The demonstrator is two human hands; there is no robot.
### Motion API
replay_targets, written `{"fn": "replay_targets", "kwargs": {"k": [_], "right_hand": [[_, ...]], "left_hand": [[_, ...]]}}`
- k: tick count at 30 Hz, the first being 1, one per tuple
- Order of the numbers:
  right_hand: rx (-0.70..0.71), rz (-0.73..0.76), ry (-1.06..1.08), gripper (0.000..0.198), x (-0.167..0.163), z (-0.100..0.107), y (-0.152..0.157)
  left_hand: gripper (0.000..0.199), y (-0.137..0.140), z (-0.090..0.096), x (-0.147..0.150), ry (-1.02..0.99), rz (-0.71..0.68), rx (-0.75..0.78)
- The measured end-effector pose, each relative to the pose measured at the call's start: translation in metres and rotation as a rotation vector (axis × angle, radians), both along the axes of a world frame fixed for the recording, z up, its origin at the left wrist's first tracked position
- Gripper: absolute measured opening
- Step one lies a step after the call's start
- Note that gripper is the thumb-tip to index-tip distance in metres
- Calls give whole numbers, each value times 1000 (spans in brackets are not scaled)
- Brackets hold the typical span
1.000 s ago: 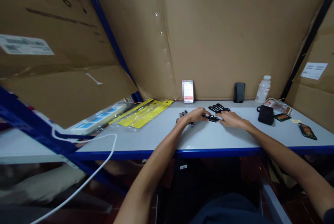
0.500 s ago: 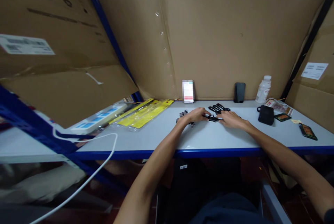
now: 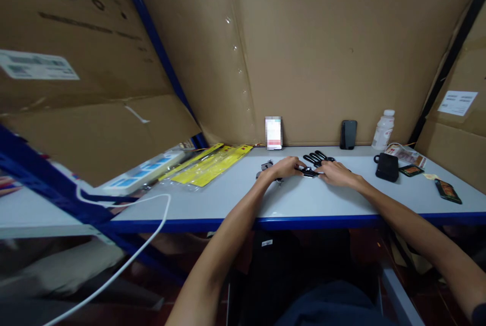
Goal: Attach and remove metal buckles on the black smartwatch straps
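My left hand (image 3: pixel 288 167) and my right hand (image 3: pixel 336 173) lie close together low over the table, each pinching one side of a small black flat piece (image 3: pixel 309 172). Its exact kind is too small to make out. Just behind it rest several black pieces with long loops (image 3: pixel 315 157), partly covered by my right fingers. Grey metal-looking parts (image 3: pixel 267 165) sit left of my left hand, partly hidden by the wrist.
Yellow-backed clear plastic packs (image 3: pixel 212 166) and a white power strip (image 3: pixel 146 171) lie at left. A lit phone (image 3: pixel 274 133), a dark phone (image 3: pixel 348 134) and a bottle (image 3: pixel 383 129) stand along the cardboard back wall (image 3: pixel 296 63). A black case (image 3: pixel 387 167) is at right.
Both hands and the small black piece stay in nearly the same place. At the far left edge, something reddish and blue has come into view behind the blue post.
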State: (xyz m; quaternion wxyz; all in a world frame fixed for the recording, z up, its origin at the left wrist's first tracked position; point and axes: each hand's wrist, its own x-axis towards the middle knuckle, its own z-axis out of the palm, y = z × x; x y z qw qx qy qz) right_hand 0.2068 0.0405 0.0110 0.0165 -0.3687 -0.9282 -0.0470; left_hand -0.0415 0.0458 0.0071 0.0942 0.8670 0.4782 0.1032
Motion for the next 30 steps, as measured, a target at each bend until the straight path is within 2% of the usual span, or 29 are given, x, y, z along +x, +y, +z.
{"fn": "replay_targets", "kwargs": {"k": [7,14,22,30], "right_hand": [[15,-7,5,41,0,-3,2],[5,4,12,41,0,-6,4],[7,6,12,41,1,-6,5],[-8,-6,1,40,-1,-3,2]], "left_hand": [[37,-2,2,-3,21,84,-3],[32,-16,9,5,195,130,70],[24,-22,13,10,246,146,93],[26,-22,12,11,253,136,106]]}}
